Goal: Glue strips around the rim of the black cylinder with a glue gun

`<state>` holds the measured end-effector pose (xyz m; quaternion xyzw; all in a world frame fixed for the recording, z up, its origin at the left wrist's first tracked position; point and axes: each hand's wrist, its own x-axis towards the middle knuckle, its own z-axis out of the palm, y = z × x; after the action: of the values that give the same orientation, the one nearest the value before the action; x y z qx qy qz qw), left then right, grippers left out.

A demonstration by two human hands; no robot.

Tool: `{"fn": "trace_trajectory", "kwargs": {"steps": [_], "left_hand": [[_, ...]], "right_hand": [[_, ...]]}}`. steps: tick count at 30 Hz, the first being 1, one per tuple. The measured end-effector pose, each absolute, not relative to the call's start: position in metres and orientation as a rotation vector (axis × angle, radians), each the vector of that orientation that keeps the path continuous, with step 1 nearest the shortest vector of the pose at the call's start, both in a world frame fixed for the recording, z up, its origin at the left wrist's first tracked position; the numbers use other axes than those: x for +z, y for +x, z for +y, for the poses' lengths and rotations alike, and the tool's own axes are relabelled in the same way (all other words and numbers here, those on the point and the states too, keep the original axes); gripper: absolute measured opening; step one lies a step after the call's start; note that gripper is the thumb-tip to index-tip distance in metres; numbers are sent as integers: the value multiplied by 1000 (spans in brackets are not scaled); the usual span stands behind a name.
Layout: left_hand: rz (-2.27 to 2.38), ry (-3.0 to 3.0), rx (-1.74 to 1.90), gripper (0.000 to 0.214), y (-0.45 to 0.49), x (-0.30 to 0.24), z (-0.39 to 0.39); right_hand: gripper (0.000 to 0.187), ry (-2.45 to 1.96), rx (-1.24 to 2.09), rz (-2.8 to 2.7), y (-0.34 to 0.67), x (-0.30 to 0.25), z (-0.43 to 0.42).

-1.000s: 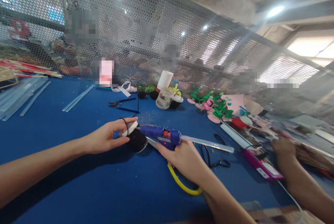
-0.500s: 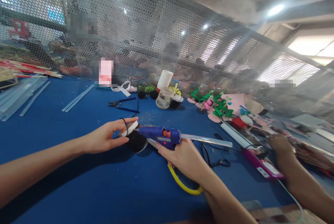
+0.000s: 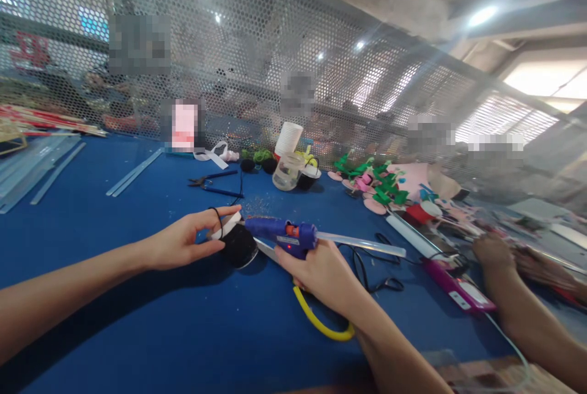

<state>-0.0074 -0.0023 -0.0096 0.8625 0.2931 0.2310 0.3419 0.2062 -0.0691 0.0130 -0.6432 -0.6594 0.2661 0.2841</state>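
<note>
One small cup, black with a white part, is tipped on its side down at the blue counter, and the left hand pinches the white part between thumb and fingers. We can't see inside this cup. The right hand is wrapped around a blue glue gun, and the gun's tip is right by the white part; I can't tell if they touch. A clear glue stick pokes out of the gun's back. A yellow handle curves below the right hand. Farther back is a see-through jar, and it's hard to tell if it holds anything. Just beside it is another black and white cup with a loop on top. What looks like a stack of white cups is behind the jar. Over to the right, a red and white cup lies near green and pink craft bits. Another person's hand is near a purple power strip.
</note>
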Motion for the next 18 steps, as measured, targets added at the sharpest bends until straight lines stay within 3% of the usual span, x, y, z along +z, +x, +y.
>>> {"fn": "trace_trajectory", "kwargs": {"steps": [7, 18], "left_hand": [[766, 2283, 579, 12, -8, -9, -2], [754, 2313, 613, 11, -8, -11, -2]], "right_hand": [[15, -1511, 438, -1961, 202, 9, -74], [14, -1488, 479, -1992, 202, 7, -74]]}}
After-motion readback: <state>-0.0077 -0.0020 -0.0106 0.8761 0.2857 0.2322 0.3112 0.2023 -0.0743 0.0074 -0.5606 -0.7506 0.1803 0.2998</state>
